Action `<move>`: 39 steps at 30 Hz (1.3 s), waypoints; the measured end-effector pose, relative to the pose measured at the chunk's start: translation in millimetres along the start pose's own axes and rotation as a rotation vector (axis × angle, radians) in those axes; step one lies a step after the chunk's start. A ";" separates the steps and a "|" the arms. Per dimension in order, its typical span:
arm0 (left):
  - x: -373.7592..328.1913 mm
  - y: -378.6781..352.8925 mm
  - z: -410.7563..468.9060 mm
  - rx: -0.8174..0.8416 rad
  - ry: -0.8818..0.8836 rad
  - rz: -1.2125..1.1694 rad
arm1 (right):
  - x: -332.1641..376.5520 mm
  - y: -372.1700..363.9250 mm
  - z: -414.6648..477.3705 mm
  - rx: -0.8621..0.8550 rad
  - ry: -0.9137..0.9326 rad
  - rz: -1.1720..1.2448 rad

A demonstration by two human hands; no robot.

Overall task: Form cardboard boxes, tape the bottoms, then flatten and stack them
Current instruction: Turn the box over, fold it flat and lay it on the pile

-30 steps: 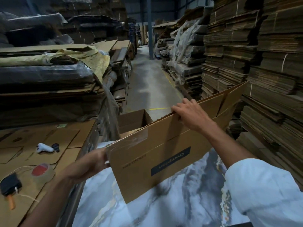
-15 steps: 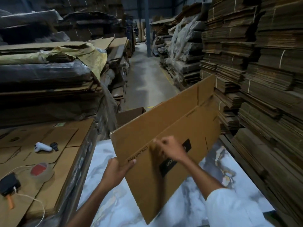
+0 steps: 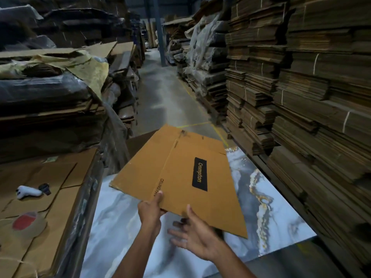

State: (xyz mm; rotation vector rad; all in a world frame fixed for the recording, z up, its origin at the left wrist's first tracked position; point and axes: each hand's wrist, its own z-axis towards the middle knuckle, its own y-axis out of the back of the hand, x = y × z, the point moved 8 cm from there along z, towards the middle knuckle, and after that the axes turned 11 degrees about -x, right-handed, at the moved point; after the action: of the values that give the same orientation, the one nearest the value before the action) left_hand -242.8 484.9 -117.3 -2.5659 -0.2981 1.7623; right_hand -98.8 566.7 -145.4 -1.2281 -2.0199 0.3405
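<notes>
The left hand (image 3: 150,212) is pinching the near edge of the flattened Crompton box (image 3: 180,177), thumb on top and fingers underneath. The right hand (image 3: 193,236) is lying palm up just beside it, fingers spread, thumb tip touching the same edge. Half a second ago the box was standing steeply on edge with the right hand pressing its face; now it is lying almost level, label up, over the marble-patterned table (image 3: 271,217). Bare tabletop is showing to the box's right and near left. On the left, a stack of flat cardboard (image 3: 60,197) is carrying a tape roll (image 3: 28,223) and a white tool (image 3: 28,192). On the right, bundled cardboard stacks (image 3: 301,97) are crowding the table's edge. Beyond, the aisle floor (image 3: 166,93) is running open.
</notes>
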 end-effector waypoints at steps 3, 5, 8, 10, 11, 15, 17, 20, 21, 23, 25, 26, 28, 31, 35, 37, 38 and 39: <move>22.5 6.5 -15.4 -0.058 0.090 -0.101 | 13.1 22.2 6.1 -0.124 0.173 0.324; 30.2 16.3 -28.1 -0.090 0.142 -0.177 | 31.3 39.8 3.0 -0.209 0.315 0.401; 35.6 37.2 -37.0 -0.138 0.186 -0.274 | 50.8 60.8 -1.6 -0.315 0.426 0.343; 35.3 44.1 -37.9 -0.122 0.205 -0.277 | 53.3 65.7 -3.3 -0.349 0.451 0.304; 36.6 45.6 -36.2 -0.101 0.232 -0.277 | 53.1 66.3 -4.8 -0.355 0.464 0.295; 41.6 55.9 -33.0 0.082 0.405 -0.307 | 55.3 70.0 -9.9 -0.358 0.508 0.262; 40.5 63.9 -26.9 0.141 0.397 -0.240 | 55.9 70.4 -12.3 -0.345 0.532 0.241; 30.6 65.8 -23.0 0.202 0.316 -0.148 | 58.0 67.7 -16.7 -0.326 0.566 0.219; 24.8 65.3 -23.8 0.213 0.291 -0.136 | 60.1 66.1 -19.2 -0.322 0.579 0.214; 13.2 65.5 -28.2 0.224 0.252 -0.131 | 66.2 60.9 -25.7 -0.313 0.611 0.204; -0.7 65.2 -37.4 0.231 0.215 -0.145 | 73.5 54.7 -33.1 -0.290 0.641 0.204; -8.1 64.6 -41.7 0.228 0.198 -0.169 | 76.2 51.4 -36.3 -0.277 0.646 0.208; -22.6 65.1 -48.8 0.207 0.161 -0.219 | 80.3 46.6 -41.2 -0.256 0.641 0.226; -42.8 74.8 -63.2 0.145 0.098 -0.247 | 86.1 36.0 -48.0 -0.228 0.616 0.214; -66.6 100.2 -90.4 0.062 0.041 -0.334 | 93.3 3.3 -73.4 -0.105 0.596 0.150; -75.5 125.5 -110.1 -0.002 0.005 -0.392 | 90.5 -17.6 -88.6 -0.028 0.589 0.099; -79.2 142.5 -121.3 -0.042 -0.013 -0.433 | 84.8 -30.8 -95.4 0.019 0.581 0.068; -83.4 161.9 -134.8 -0.082 -0.032 -0.477 | 75.5 -44.9 -101.8 0.066 0.569 0.039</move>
State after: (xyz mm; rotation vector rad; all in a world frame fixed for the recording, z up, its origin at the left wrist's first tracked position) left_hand -122.9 325.1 -10.4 -2.2559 -0.9108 1.6337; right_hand -76.9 593.5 -15.4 -1.1636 -1.4864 0.0602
